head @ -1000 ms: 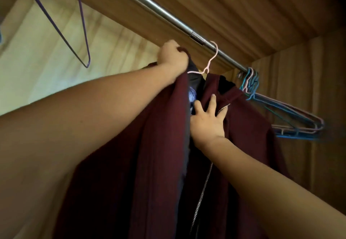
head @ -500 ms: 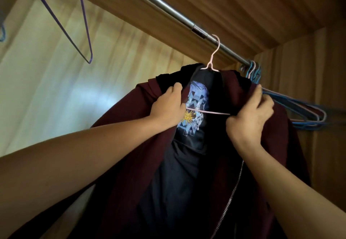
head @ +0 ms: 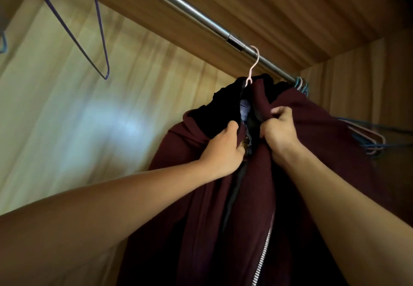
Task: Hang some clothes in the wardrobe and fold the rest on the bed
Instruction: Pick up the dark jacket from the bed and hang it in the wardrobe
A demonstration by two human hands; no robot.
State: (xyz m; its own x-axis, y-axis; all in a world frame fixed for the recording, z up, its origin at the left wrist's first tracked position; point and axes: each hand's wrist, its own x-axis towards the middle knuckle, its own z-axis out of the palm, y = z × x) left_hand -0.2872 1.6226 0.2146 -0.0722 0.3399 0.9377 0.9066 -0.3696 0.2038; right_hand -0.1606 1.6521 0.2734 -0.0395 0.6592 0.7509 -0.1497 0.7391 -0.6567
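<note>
**The maroon jacket (head: 201, 229) is on the wardrobe rail (head: 178, 10); hanging judged nearly done, folding outstanding.**

The jacket hangs toward the rail's right end, just left of the spare hangers (head: 368, 139). The left hand (head: 223, 151) and right hand (head: 279, 133) each grip one front edge below the collar, fingers curled into the cloth. The pink hanger (head: 253, 66) is hooked over the rail. No bed is in view.

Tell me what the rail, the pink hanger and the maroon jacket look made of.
The rail looks like brushed metal: silvery sheen, sleeve joint. The pink hanger seems coated wire: thin, smooth. The maroon jacket is soft matte fabric, draping in folds.
</note>
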